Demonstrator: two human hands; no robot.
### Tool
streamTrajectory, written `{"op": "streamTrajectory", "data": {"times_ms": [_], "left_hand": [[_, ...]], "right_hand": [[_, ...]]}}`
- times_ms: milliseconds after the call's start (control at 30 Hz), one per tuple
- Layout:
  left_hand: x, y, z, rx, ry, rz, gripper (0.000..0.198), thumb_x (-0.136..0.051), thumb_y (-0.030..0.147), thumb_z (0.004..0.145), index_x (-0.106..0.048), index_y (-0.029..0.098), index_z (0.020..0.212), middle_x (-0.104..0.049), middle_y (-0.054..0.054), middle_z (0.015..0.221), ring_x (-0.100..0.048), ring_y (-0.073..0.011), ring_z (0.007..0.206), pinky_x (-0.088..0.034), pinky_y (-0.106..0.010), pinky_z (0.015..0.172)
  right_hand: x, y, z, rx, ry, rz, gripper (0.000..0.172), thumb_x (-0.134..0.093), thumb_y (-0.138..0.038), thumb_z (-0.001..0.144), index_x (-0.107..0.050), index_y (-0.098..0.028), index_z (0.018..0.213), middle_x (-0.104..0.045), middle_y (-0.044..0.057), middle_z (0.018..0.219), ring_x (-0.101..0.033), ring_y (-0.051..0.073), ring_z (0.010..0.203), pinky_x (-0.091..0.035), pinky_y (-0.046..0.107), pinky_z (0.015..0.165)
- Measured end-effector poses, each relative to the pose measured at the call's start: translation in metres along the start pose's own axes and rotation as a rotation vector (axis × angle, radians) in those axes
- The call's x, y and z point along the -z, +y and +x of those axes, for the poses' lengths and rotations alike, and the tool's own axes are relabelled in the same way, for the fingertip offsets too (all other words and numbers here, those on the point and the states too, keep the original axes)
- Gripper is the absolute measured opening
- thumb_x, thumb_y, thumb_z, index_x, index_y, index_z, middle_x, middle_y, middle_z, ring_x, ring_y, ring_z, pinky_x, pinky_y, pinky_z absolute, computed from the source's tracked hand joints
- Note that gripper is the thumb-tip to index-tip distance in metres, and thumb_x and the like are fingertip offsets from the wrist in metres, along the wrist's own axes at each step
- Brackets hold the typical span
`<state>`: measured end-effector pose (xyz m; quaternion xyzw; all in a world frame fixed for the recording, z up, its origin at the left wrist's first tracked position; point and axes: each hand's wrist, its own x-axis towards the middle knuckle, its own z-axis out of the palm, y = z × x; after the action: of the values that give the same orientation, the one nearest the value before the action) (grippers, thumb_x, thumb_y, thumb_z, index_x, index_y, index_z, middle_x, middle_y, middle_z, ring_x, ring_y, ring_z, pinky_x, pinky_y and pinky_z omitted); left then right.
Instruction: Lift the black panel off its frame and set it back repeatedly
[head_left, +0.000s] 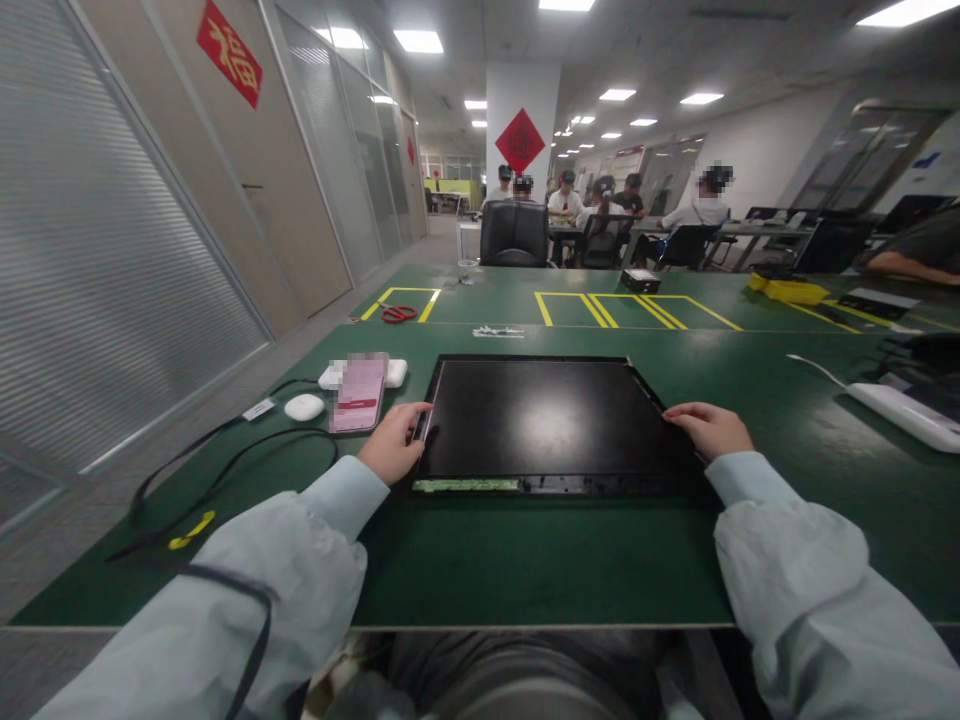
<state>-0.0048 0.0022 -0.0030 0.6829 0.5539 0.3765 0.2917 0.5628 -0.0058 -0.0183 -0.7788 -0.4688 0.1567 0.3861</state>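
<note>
While forearms [787, 530] slant inward, hands [395, 443] hold black panel [547, 415] by opposite sides.

"From where does the light come, please?"
"From the white ceiling lights [418, 41]. Where I stand it is moderately bright, a little grey. The black panel [491, 405] carries one soft, pale glare."
"And is everything sharp?"
"Not quite. The far people [691, 213] look soft, and toward the edges the blinds [97, 260] appear stretched and leaning."

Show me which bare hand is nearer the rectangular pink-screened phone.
The left hand, close beside the phone; the right hand is across the flat black rectangular panel.
</note>
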Motion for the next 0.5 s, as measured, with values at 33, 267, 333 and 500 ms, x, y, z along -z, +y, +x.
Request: {"op": "streamTrajectory", "data": {"times_ms": [33,267,333,500], "left_hand": [[0.001,-0.001,0.000,0.010,0.004,0.013,0.056,-0.074,0.020,0.058,-0.080,0.023,0.114,-0.070,-0.010,0.116,-0.072,-0.0338,0.104,-0.064,-0.053,0.105],[0.004,-0.009,0.002,0.029,0.054,0.038,0.056,-0.075,0.018,0.055,-0.079,0.024,0.110,-0.068,-0.005,0.108,-0.069,-0.0282,0.089,-0.063,-0.049,0.105],[0.004,-0.011,0.002,0.033,0.039,0.066,0.056,-0.075,0.019,0.056,-0.079,0.023,0.112,-0.069,-0.007,0.111,-0.071,-0.0291,0.092,-0.063,-0.050,0.106],[0.004,-0.018,0.004,-0.001,0.001,0.254,0.058,-0.070,0.026,0.072,-0.076,0.018,0.129,-0.075,-0.016,0.132,-0.075,-0.0373,0.118,-0.062,-0.057,0.113]], "right_hand": [[-0.001,-0.001,-0.001,-0.004,-0.006,0.015,0.027,-0.081,-0.048,0.061,-0.089,-0.028,0.078,-0.084,0.006,0.083,-0.073,0.028,0.081,-0.056,0.041,0.079],[-0.003,-0.017,-0.013,-0.008,0.008,0.058,0.023,-0.080,-0.044,0.060,-0.087,-0.027,0.074,-0.081,0.005,0.076,-0.070,0.026,0.074,-0.052,0.039,0.073],[-0.004,-0.018,-0.015,-0.018,0.009,0.064,0.022,-0.081,-0.044,0.061,-0.087,-0.026,0.074,-0.080,0.005,0.075,-0.068,0.025,0.071,-0.051,0.038,0.070],[-0.008,-0.014,-0.015,0.016,0.002,0.118,0.029,-0.085,-0.052,0.068,-0.087,-0.025,0.078,-0.073,0.005,0.065,-0.061,0.022,0.061,-0.049,0.036,0.061]]}}
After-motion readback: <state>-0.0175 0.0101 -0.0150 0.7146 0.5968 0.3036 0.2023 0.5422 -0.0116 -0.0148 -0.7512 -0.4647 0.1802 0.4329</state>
